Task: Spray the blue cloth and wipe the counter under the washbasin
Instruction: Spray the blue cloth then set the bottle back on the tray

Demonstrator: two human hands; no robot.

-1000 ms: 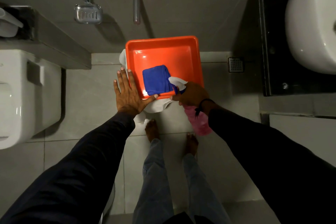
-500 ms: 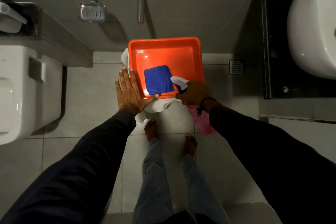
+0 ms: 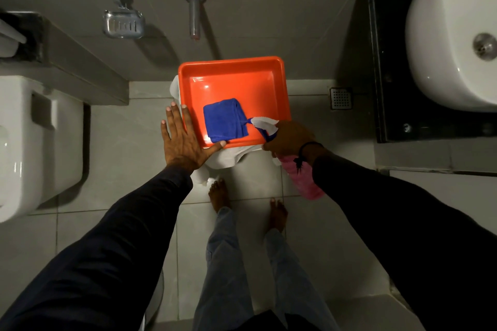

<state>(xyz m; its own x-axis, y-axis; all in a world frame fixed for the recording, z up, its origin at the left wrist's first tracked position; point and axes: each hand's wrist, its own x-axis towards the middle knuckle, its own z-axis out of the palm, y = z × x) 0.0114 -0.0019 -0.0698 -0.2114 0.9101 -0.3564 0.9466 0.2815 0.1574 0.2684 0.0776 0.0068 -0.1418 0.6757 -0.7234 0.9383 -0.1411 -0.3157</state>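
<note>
A folded blue cloth (image 3: 225, 120) lies in the near part of an orange tray (image 3: 236, 80), which rests on a white stool or bin. My right hand (image 3: 289, 140) grips a pink spray bottle (image 3: 304, 181); its white and blue nozzle (image 3: 262, 123) points at the cloth from the right. My left hand (image 3: 184, 140) lies flat with fingers spread against the tray's near left corner, thumb along the front rim. The black counter (image 3: 387, 94) under the white washbasin (image 3: 451, 35) is at the upper right.
A white toilet (image 3: 35, 142) stands at the left below a grey ledge. On the wall hang a metal soap dish (image 3: 123, 25) and a tap spout (image 3: 194, 11). A floor drain (image 3: 341, 98) sits right of the tray. My bare feet are on the tiles.
The spray nozzle has moved a little closer over the cloth. My left hand stays flat at the tray's corner. The view has shifted slightly, showing more of the washbasin.
</note>
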